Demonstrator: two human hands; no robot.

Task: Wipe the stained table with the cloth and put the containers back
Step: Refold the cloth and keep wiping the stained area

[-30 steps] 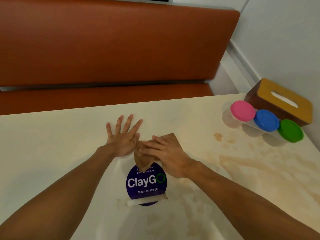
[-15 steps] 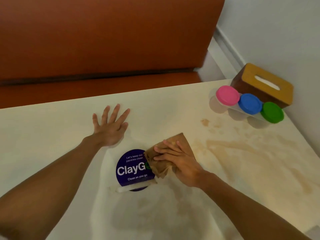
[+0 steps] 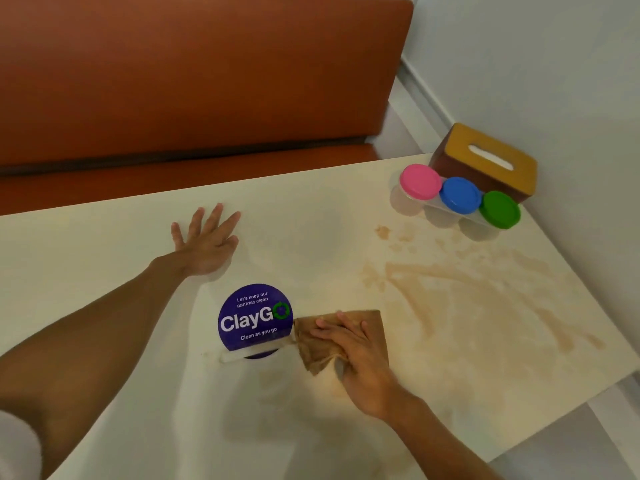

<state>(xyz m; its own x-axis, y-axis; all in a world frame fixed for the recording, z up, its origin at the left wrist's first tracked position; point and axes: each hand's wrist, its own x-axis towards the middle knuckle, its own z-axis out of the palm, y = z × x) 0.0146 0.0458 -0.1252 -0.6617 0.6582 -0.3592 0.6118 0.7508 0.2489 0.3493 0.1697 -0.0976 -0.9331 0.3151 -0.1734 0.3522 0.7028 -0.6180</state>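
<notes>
Plainly, the chief risk is judged to be smearing rather than lifting: the cloth (image 3: pixel 375 329) is already brown, and the broad tan stain (image 3: pixel 467 299) is spread across the right half of the table (image 3: pixel 311 233), apart from where the cloth lies; if a soiled face is dragged through it, the mark may only be pushed wider or carried toward the near edge. A second hazard is posed by the round purple sign (image 3: pixel 254 317); its pale base is met, or very nearly met, by the cloth's left corner, so it could be tipped or shoved by a stroke to the left. The three containers (image 3: pixel 460 195), lidded pink, blue and green, are stood in a row at the far right corner, just beside the tissue box (image 3: pixel 485 157); spots of stain are seen close before them, and they could be knocked if the wipe is carried that far without their being lifted first.

The right hand (image 3: pixel 356 355) is laid palm-down on the cloth; its fingers (image 3: pixel 329 332) are held straight and close together, pressed flat on the fabric rather than curled round it; the thumb is placed at the bunched near edge, though whether that edge is pinched cannot be told. The left hand (image 3: pixel 207 245) is rested flat on bare table to the left, beyond the sign; its fingers (image 3: pixel 214 216) are spread wide apart and nothing is held.
</notes>
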